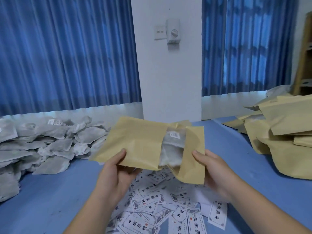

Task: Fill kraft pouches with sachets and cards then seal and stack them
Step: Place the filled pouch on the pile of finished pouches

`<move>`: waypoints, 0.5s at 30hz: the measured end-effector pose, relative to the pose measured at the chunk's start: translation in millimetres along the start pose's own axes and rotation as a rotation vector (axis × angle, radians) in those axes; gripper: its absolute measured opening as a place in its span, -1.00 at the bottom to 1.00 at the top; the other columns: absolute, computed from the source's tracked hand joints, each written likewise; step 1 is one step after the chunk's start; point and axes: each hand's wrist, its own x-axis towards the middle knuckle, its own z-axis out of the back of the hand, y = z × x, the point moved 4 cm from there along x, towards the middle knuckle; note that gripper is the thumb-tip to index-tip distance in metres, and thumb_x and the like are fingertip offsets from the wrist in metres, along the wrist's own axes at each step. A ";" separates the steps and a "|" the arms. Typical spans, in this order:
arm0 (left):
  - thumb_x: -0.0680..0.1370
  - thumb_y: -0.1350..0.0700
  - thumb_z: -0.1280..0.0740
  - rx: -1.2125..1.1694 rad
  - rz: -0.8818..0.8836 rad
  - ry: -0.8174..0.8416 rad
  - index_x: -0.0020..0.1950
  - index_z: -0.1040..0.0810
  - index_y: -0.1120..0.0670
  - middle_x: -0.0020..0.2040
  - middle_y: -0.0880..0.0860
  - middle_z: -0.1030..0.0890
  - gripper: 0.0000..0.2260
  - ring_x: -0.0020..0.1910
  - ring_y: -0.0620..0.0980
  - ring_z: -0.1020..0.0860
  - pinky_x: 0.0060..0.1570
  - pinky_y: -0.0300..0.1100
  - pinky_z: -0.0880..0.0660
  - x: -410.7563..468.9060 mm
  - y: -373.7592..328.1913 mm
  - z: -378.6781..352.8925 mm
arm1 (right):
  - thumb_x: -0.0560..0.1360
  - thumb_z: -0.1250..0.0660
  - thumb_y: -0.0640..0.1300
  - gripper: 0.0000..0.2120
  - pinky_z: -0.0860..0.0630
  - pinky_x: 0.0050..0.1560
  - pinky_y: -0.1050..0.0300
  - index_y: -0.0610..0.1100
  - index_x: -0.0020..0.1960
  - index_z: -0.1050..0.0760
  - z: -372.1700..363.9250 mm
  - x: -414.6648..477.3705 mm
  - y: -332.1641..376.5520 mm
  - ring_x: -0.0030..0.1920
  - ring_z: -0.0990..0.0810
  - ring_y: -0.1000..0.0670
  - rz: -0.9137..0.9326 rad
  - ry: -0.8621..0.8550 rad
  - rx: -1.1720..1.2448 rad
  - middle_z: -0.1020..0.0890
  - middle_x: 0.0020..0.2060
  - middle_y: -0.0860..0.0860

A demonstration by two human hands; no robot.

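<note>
I hold a kraft pouch (138, 142) up in front of me, lying sideways above the blue table. Through its clear window a grey-white sachet (172, 146) shows inside. My left hand (116, 171) grips the pouch's lower left edge, thumb on its front. The right end of the pouch is held by my right hand (212, 169), thumb on the front. Loose printed cards (162, 208) lie scattered on the table below my hands. A big heap of grey sachets (43, 144) fills the left side.
A pile of kraft pouches (280, 132) lies at the right on the blue table (55, 196). Behind stand a white pillar with a wall switch (167, 32) and blue curtains. A wooden shelf (303, 65) is at the far right.
</note>
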 end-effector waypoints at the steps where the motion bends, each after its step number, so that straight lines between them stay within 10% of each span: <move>1: 0.58 0.24 -0.23 0.004 -0.001 -0.007 0.22 -0.50 0.13 0.06 0.13 -0.68 -0.78 -0.01 0.08 -0.66 -0.14 0.08 -0.63 3.9 5.8 -7.8 | 0.48 -0.34 -0.12 -0.77 -0.56 -0.19 0.04 -0.15 0.12 -0.55 7.4 -5.8 3.1 -0.15 -0.66 -0.15 -0.025 0.050 0.001 -0.69 -0.08 -0.12; 5: 0.58 0.26 -0.22 0.065 0.020 0.052 0.29 -0.50 0.21 0.11 0.16 -0.66 -0.72 0.10 0.13 -0.61 0.19 0.11 -0.50 17.1 42.0 -59.2 | 0.38 -0.42 -0.20 -0.64 -0.29 -0.50 0.23 -0.20 0.15 -0.47 47.3 -32.7 19.6 -0.48 -0.46 -0.01 -0.099 0.216 -0.077 -0.60 -0.26 -0.11; 15: 0.57 0.13 -0.31 0.464 0.303 0.440 0.21 -0.58 0.15 0.07 0.18 -0.67 -0.76 -0.05 0.07 -0.65 -0.12 -0.10 -0.56 -8.4 211.9 -203.8 | 0.53 -0.25 -0.36 -0.84 -0.35 -0.60 0.27 -0.21 0.08 -0.46 171.7 -87.3 64.7 -0.55 -0.45 0.04 0.034 -0.196 0.086 -0.61 -0.33 -0.09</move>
